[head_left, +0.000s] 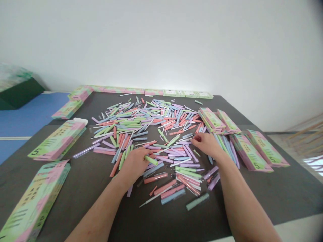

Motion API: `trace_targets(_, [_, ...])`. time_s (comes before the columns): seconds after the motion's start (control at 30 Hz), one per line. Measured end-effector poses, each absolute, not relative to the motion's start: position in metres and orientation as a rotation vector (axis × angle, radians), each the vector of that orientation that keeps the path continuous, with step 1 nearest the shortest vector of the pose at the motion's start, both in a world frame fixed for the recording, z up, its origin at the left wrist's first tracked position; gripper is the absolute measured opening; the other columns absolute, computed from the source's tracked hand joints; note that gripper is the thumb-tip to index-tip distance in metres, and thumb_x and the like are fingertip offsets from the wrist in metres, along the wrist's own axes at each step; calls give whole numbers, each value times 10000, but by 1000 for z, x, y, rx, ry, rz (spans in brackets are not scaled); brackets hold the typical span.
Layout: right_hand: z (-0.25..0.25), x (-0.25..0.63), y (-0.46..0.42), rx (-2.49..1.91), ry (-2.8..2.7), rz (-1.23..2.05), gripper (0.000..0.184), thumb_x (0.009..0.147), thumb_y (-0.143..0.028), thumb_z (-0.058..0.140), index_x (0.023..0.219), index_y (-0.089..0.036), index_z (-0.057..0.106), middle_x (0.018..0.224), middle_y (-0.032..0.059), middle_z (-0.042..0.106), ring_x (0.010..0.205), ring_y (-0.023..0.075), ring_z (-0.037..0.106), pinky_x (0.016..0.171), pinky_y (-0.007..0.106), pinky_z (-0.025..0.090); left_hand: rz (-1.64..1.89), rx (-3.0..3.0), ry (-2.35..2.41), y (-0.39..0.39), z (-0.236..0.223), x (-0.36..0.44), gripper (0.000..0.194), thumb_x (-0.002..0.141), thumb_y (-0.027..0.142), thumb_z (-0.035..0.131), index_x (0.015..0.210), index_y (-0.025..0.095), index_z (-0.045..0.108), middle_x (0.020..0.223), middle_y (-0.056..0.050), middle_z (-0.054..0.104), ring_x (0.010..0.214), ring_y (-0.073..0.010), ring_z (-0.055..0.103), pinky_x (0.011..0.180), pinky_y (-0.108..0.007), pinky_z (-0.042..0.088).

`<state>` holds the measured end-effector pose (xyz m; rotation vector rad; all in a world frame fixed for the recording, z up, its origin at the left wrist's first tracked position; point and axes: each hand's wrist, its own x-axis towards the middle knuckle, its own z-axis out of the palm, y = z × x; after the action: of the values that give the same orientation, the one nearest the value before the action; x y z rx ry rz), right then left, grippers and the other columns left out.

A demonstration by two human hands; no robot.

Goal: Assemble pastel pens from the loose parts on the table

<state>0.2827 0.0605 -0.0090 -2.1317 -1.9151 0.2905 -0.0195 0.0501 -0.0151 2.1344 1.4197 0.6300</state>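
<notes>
The left hand (135,163) grips a light green, slim cylindrical pen piece (151,160) above the near-left part of a loose, multicoloured heap of slender plastic pens (180,153), spread over the middle of the dark grey table (196,223). The right hand (208,145) curls its fingers low at the heap's right side; whether they hold anything, I cannot tell. Pink-and-green printed cardboard boxes (252,153) lie to the right, with similar printed cartons (58,141) on the left and a row of small boxes (135,91) along the far edge.
</notes>
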Motion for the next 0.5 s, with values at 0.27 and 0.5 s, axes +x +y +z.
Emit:
trace_targets(0.27, [-2,257,57,-1457,-1214,1107,172,719,-306,615,821,-168,592,603,-27,600,470,88,493,451,212,369,488,2242,1406,50,-18,-19,217,817,243,560,881,230,767,901,-89,734,831,-259,663,736,-317,453])
trace_targets(0.5, [0,223,61,-1352,-1152,1334,186,733,-326,544,796,-163,609,593,-53,508,380,50,326,376,208,184,347,2344,1395,47,-19,-17,219,826,182,537,875,211,748,921,-90,718,857,-244,654,740,-307,462])
